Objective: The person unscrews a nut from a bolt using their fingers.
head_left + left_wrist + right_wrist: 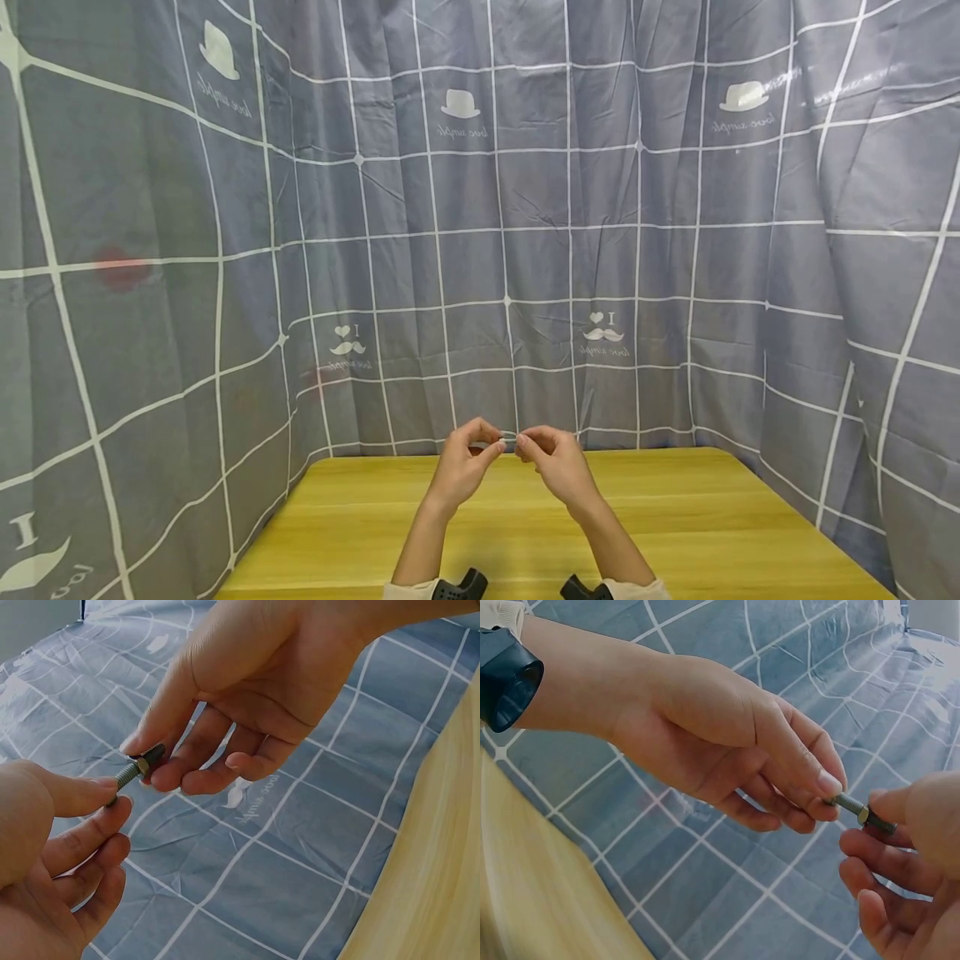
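Observation:
My left hand [463, 468] and right hand [562, 472] meet above the far part of the table, a small metal bolt [127, 776] between them. The left thumb and forefinger pinch one end of its threaded shank; the other left fingers curl loosely. On the shank sits a hex nut [864, 815], nearer the right hand. My right thumb and forefinger pinch from either side at this nut, while a dark end of the bolt shows past it. Whether that end is a head or thread, I cannot tell.
A yellow wood-grain table [510, 533] lies below the hands. Grey checked curtains [465, 250] hang behind it and along both sides. Black devices [510, 679] are strapped at the cuffs.

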Demonstrator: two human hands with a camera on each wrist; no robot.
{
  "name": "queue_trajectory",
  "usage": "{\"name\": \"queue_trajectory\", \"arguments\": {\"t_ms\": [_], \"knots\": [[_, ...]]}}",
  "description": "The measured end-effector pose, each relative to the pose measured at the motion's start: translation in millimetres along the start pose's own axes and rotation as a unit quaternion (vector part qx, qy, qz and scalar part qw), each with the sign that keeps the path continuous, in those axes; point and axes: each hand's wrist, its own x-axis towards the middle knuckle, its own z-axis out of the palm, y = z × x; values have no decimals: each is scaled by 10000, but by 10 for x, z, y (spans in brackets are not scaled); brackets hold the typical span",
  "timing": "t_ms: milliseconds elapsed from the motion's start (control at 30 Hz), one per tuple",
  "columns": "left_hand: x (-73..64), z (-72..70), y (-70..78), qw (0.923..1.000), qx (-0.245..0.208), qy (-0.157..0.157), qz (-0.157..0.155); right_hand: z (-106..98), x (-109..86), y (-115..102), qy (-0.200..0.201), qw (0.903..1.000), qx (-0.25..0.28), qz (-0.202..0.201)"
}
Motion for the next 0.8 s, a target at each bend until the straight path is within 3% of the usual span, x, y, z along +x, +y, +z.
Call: {"name": "queue_trajectory", "arguments": {"t_ms": [167, 533, 800], "knots": [[-20, -20, -2, 10000, 7, 41, -78, 21, -4, 7, -275, 9996, 84, -83], [-22, 27, 0, 10000, -41, 0, 25, 36, -35, 11, 191, 9996, -64, 177], [4, -42, 3, 9999, 35, 96, 0, 40, 18, 8, -29, 9999, 123, -41]]}}
